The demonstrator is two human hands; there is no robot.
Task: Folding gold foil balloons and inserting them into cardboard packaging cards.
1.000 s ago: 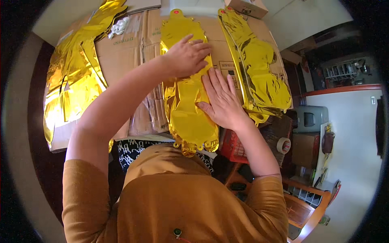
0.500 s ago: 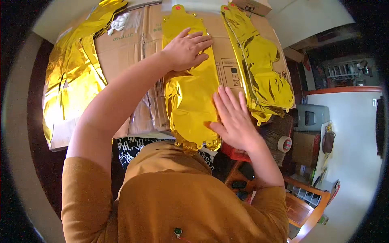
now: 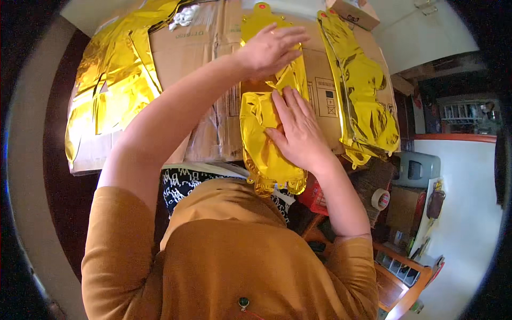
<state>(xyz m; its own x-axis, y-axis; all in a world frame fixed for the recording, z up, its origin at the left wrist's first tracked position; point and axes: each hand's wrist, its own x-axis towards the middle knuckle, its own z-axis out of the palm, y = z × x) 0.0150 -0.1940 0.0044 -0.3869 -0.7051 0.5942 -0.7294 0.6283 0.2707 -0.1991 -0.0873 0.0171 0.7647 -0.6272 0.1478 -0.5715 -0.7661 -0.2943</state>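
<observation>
A flat, uninflated gold foil balloon (image 3: 274,168) lies lengthwise on cardboard in front of me, its tabbed near end reaching past the cardboard's front edge. My right hand (image 3: 303,133) rests flat on its middle, fingers stretched forward and close together. The foil is creased by those fingertips. Over the balloon's far part is my left hand (image 3: 269,50), fingers extended to the right and holding nothing; whether its palm touches the foil I cannot tell. To the right lies a stack of folded gold foil balloons (image 3: 362,88). More gold foil (image 3: 114,80) spreads over the cardboard's left side.
The flattened cardboard (image 3: 186,69) covers the work surface. Small white pieces (image 3: 184,17) lie in a pile at the far left, and a small carton (image 3: 357,12) stands at the far right. Beside me on the right are a tape roll (image 3: 380,199) and a wooden chair (image 3: 397,290).
My right hand has moved from the balloon's right edge onto its middle, wrinkling the foil. My left hand has shifted slightly farther along. The whole view has shifted a little.
</observation>
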